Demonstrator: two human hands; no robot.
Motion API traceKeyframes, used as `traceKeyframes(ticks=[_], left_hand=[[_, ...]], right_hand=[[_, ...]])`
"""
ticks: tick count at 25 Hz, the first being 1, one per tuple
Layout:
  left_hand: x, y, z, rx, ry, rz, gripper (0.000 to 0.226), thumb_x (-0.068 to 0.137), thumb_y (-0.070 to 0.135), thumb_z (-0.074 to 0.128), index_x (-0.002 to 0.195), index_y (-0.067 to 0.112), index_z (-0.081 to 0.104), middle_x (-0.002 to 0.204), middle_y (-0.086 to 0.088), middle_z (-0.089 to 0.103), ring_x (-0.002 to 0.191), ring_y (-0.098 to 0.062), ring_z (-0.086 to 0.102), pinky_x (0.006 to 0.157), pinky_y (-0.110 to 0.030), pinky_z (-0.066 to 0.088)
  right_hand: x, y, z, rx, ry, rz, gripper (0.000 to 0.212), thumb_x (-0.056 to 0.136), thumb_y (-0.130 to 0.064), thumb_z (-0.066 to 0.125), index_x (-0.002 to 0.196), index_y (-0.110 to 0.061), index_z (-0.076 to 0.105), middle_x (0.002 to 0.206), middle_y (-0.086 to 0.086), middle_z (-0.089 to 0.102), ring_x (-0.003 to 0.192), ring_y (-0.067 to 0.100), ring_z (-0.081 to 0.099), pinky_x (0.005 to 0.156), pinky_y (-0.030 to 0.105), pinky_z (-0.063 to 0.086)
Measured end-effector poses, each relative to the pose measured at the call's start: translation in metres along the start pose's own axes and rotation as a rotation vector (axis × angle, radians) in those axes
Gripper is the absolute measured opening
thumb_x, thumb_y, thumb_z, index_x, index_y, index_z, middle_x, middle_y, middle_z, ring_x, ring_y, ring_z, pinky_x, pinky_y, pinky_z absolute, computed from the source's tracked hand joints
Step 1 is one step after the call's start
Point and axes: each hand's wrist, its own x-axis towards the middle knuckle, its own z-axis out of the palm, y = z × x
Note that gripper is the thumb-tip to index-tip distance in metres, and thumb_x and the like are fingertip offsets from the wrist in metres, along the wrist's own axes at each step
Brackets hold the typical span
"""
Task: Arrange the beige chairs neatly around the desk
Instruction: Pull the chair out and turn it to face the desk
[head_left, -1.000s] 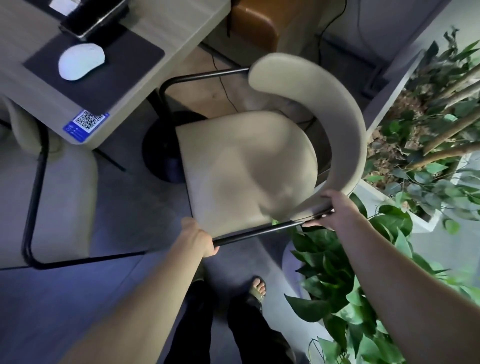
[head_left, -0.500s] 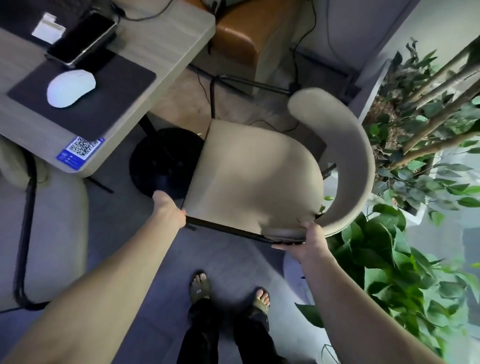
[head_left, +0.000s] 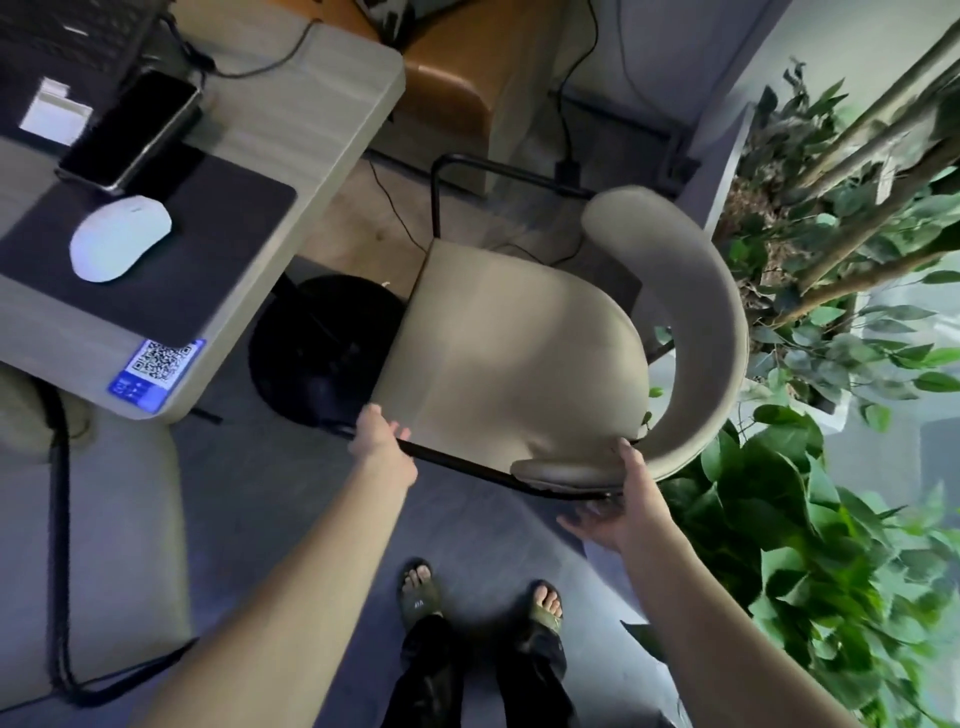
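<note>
The left hand (head_left: 382, 439) is closed on the beige chair's (head_left: 519, 358) black frame beside the desk (head_left: 311, 171); the right hand (head_left: 623, 499) is spread underneath. The potted plant (head_left: 769, 499) could be struck if swung wide.

The scene is dim with a cool bluish cast – brighter daylight enters from the right behind the plants (head_left: 810, 519), a soft shadow falls across the chair seat (head_left: 519, 364), motion blur smears the leaves and table (head_left: 332, 135) edge, and wide-angle distortion bends lines at the frame borders.
</note>
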Motion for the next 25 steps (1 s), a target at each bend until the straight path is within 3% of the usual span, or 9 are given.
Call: traceKeyframes(ticks=[3, 5, 8, 11, 12, 14, 15, 18, 25], left_hand=[[-0.031, -0.039, 0.015, -0.018, -0.064, -0.100, 0.047, 0.097, 0.036, 0.035, 0.134, 0.011, 0.049, 0.125, -0.003, 0.061, 0.091, -0.020, 0.057, 0.081, -0.038, 0.038], [-0.033, -0.039, 0.016, -0.044, -0.018, -0.119, 0.048, 0.100, 0.038, 0.029, 0.133, 0.009, 0.050, 0.124, -0.002, 0.063, 0.093, -0.020, 0.061, 0.085, -0.043, 0.043], [-0.027, -0.026, 0.012, -0.065, -0.011, -0.185, 0.046, 0.104, 0.041, 0.028, 0.129, 0.012, 0.053, 0.099, 0.002, 0.059, 0.097, -0.019, 0.058, 0.097, -0.050, 0.043], [-0.023, -0.022, 0.008, -0.071, -0.003, -0.199, 0.052, 0.101, 0.047, 0.032, 0.127, 0.010, 0.057, 0.108, 0.001, 0.060, 0.099, -0.019, 0.060, 0.098, -0.051, 0.046], [-0.021, -0.019, 0.006, -0.067, 0.007, -0.185, 0.054, 0.100, 0.049, 0.034, 0.130, 0.010, 0.057, 0.109, 0.001, 0.059, 0.098, -0.018, 0.059, 0.097, -0.051, 0.047], [-0.016, -0.011, 0.001, -0.080, 0.025, -0.161, 0.055, 0.099, 0.051, 0.036, 0.131, 0.011, 0.056, 0.106, 0.002, 0.054, 0.097, -0.018, 0.058, 0.096, -0.052, 0.047], [-0.013, -0.007, -0.002, -0.085, 0.029, -0.156, 0.056, 0.099, 0.052, 0.036, 0.130, 0.010, 0.056, 0.106, 0.002, 0.054, 0.099, -0.018, 0.059, 0.097, -0.051, 0.047], [-0.009, 0.008, -0.011, -0.078, 0.042, -0.144, 0.057, 0.098, 0.054, 0.038, 0.128, 0.009, 0.057, 0.104, 0.002, 0.054, 0.094, -0.017, 0.058, 0.097, -0.050, 0.049], [-0.003, 0.038, -0.021, -0.075, 0.051, -0.130, 0.055, 0.097, 0.053, 0.044, 0.132, 0.013, 0.058, 0.087, 0.001, 0.055, 0.089, -0.018, 0.056, 0.093, -0.051, 0.049]], right_hand=[[0.013, -0.037, -0.023, -0.096, 0.052, -0.051, 0.086, 0.067, -0.053, 0.081, 0.137, -0.021, 0.043, 0.134, 0.010, 0.050, 0.105, 0.036, 0.055, 0.057, 0.062, 0.052], [0.027, -0.057, -0.028, -0.146, 0.062, -0.079, 0.080, 0.073, -0.046, 0.081, 0.138, -0.019, 0.043, 0.134, 0.012, 0.050, 0.099, 0.039, 0.057, 0.056, 0.066, 0.051], [0.037, -0.067, -0.029, -0.203, 0.051, -0.072, 0.066, 0.078, -0.024, 0.075, 0.136, -0.016, 0.042, 0.137, 0.015, 0.048, 0.094, 0.044, 0.057, 0.050, 0.068, 0.050], [0.049, -0.058, -0.031, -0.219, 0.030, -0.120, 0.062, 0.079, -0.012, 0.070, 0.134, -0.012, 0.042, 0.134, 0.015, 0.044, 0.107, 0.049, 0.052, 0.051, 0.071, 0.050], [0.054, -0.053, -0.031, -0.241, 0.037, -0.150, 0.073, 0.070, -0.012, 0.079, 0.132, -0.011, 0.041, 0.133, 0.013, 0.043, 0.114, 0.049, 0.049, 0.055, 0.072, 0.050], [0.077, -0.043, -0.033, -0.281, 0.075, -0.199, 0.120, 0.026, -0.016, 0.097, 0.131, -0.012, 0.039, 0.136, 0.010, 0.043, 0.121, 0.046, 0.047, 0.063, 0.073, 0.051], [0.081, -0.038, -0.032, -0.269, 0.053, -0.209, 0.125, 0.021, -0.015, 0.097, 0.132, -0.012, 0.038, 0.137, 0.010, 0.043, 0.122, 0.045, 0.047, 0.065, 0.074, 0.051], [0.051, -0.019, -0.011, -0.207, 0.039, -0.187, 0.069, 0.075, -0.011, 0.070, 0.135, -0.014, 0.038, 0.135, 0.014, 0.044, 0.118, 0.052, 0.047, 0.054, 0.075, 0.048], [0.042, 0.007, 0.015, -0.193, 0.080, -0.137, 0.059, 0.084, -0.010, 0.063, 0.137, -0.010, 0.037, 0.136, 0.018, 0.045, 0.116, 0.053, 0.048, 0.044, 0.070, 0.049]])
